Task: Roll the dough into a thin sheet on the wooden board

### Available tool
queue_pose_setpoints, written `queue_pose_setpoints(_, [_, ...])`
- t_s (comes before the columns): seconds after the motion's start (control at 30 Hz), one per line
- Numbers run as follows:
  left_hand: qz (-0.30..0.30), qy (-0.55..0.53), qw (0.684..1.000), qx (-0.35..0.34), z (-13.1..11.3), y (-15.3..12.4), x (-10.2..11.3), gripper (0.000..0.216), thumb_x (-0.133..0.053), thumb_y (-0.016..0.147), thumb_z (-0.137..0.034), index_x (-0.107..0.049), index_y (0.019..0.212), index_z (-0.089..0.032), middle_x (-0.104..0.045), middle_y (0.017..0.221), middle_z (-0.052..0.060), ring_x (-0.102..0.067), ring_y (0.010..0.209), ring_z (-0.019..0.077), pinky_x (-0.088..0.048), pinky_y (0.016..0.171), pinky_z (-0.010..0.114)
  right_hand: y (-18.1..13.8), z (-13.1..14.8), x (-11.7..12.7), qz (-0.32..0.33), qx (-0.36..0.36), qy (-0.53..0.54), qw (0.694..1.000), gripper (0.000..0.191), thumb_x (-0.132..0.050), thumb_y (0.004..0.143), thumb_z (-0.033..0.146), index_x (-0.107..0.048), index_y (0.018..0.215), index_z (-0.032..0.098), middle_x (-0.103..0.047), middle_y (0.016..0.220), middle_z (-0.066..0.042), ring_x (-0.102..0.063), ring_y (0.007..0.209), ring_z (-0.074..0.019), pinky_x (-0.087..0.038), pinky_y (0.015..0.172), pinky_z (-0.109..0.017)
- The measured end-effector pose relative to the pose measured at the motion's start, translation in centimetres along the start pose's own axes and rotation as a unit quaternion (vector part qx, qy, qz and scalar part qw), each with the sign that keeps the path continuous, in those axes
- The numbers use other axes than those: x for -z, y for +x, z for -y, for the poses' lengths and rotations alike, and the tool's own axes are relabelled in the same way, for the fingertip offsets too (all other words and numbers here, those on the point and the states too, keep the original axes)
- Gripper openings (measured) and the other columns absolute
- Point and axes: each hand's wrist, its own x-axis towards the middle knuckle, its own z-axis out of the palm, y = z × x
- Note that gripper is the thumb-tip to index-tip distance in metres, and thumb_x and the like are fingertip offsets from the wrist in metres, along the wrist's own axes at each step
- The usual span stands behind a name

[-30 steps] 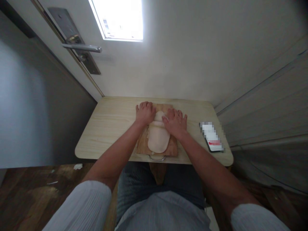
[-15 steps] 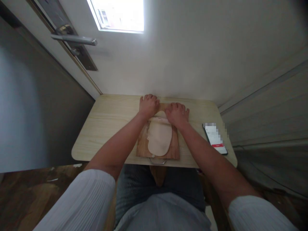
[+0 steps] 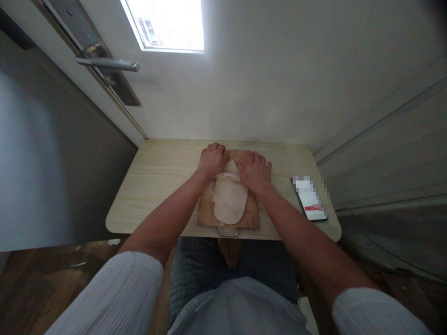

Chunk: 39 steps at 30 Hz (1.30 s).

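In the head view, a pale, flattened sheet of dough [image 3: 228,203] lies on a wooden board [image 3: 252,215] at the centre of the frame. The board sits on a light wood counter [image 3: 164,179], with a metal loop handle [image 3: 227,232] at its lower edge.

The far end of the dough is bunched into a thicker fold, and both hands are on that fold. The left hand [image 3: 213,159], just left of centre, has its knuckles up and its fingers curled under. I cannot tell whether its grip closes on anything beneath. The right hand [image 3: 253,170], just right of centre, lies palm down with its fingers spread. Its grip is loose and flat, pressing the dough and clasping nothing.

A phone [image 3: 310,200] with a lit screen lies on the counter at the right, well apart from the board. A door lever [image 3: 108,64] shows at upper left, and a bright window [image 3: 167,25] is at top centre.
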Motion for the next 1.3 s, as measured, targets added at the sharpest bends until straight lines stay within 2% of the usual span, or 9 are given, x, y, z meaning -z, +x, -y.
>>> queue_pose_setpoints(0.2, [0.002, -0.014, 1.0, 0.008, -0.4, -1.1, 0.6, 0.045, -0.026, 0.106, -0.044, -0.06, 0.126, -0.02, -0.06, 0.132, 0.015, -0.053, 0.123, 0.0304, -0.039, 0.103, 0.046, -1.2, 0.4, 0.1, -0.004, -0.012, 0.007, 1.0, 0.069, -0.028, 0.102, 0.062, -0.046, 0.149, 0.015, -0.051, 0.15, -0.021, -0.043, 0.135, -0.0382, -0.03, 0.109, -0.061])
queue_pose_setpoints(0.4, [0.002, -0.016, 1.0, 0.008, -0.7, -2.1, 1.0, 0.043, -0.028, 0.106, -0.044, -0.058, 0.128, -0.021, -0.057, 0.14, 0.014, -0.05, 0.129, 0.0311, -0.035, 0.108, 0.05, -2.3, 0.7, -0.2, -0.019, -0.015, 0.012, 1.0, 0.068, -0.026, 0.103, 0.06, -0.047, 0.15, 0.015, -0.05, 0.151, -0.021, -0.04, 0.138, -0.0387, -0.026, 0.112, -0.063])
queue_pose_setpoints(0.7, [-0.013, -0.014, 1.0, 0.023, -1.0, -3.9, 0.9, 0.047, -0.034, 0.105, -0.047, -0.052, 0.142, -0.025, -0.051, 0.152, 0.011, -0.043, 0.139, 0.029, -0.029, 0.117, 0.053, -4.2, 1.0, -0.5, -0.008, -0.019, 0.01, 1.0, 0.067, -0.028, 0.103, 0.058, -0.042, 0.154, 0.017, -0.047, 0.155, -0.019, -0.039, 0.141, -0.0392, -0.021, 0.114, -0.065])
queue_pose_setpoints(0.93, [0.007, -0.012, 1.0, 0.026, -1.1, -5.2, 1.2, 0.05, -0.031, 0.104, -0.048, -0.045, 0.149, -0.029, -0.043, 0.16, 0.008, -0.036, 0.146, 0.0284, -0.027, 0.119, 0.059, -5.8, 1.1, -0.2, -0.015, 0.001, 0.019, 1.0, 0.069, -0.027, 0.104, 0.057, -0.04, 0.154, 0.013, -0.047, 0.154, -0.02, -0.039, 0.141, -0.0388, -0.02, 0.115, -0.065])
queue_pose_setpoints(1.3, [0.008, 0.003, 1.0, 0.022, -1.5, -7.3, 1.9, 0.05, -0.03, 0.104, -0.045, -0.045, 0.15, -0.029, -0.04, 0.162, 0.008, -0.035, 0.147, 0.029, -0.026, 0.12, 0.059, -7.8, 1.3, 0.6, -0.012, 0.023, 0.022, 0.999, 0.068, -0.027, 0.104, 0.055, -0.043, 0.151, 0.008, -0.048, 0.152, -0.023, -0.04, 0.14, -0.038, -0.02, 0.115, -0.061])
